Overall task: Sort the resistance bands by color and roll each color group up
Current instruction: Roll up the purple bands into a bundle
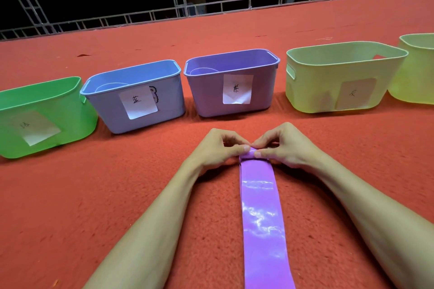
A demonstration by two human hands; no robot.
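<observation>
Fingers point(244, 148) of the left hand point(218, 148) curled, thumb and forefinger clamped on the rolled far end of the purple resistance band point(260, 206), as seen from the head view. Fingers of the right hand point(286, 145) curled the same way, pinching that small roll point(250, 154) from the other side, thumb tips close together on top of it. Both forearms reaching forward, one on each side of the band. Rest of the band lying flat and straight on the red carpeted surface point(94, 195), glossy with reflections, running from the roll back to the bottom edge of the view. Beyond the hands, well apart from them, a row of plastic bins standing upright on the same surface: green bin point(70, 124) at far left, then blue bin point(169, 101), purple bin point(206, 101) almost straight ahead of the roll, pale yellow-green bin point(317, 91) to the right, and another yellow-green bin point(415, 77) cut off by the right edge. Paper label point(237, 89) with handwritten marks on the front of the purple bin, similar labels on three of the others. Behind the bins, at the far edge of the carpet, a metal truss railing point(141, 16) against a dark background.
</observation>
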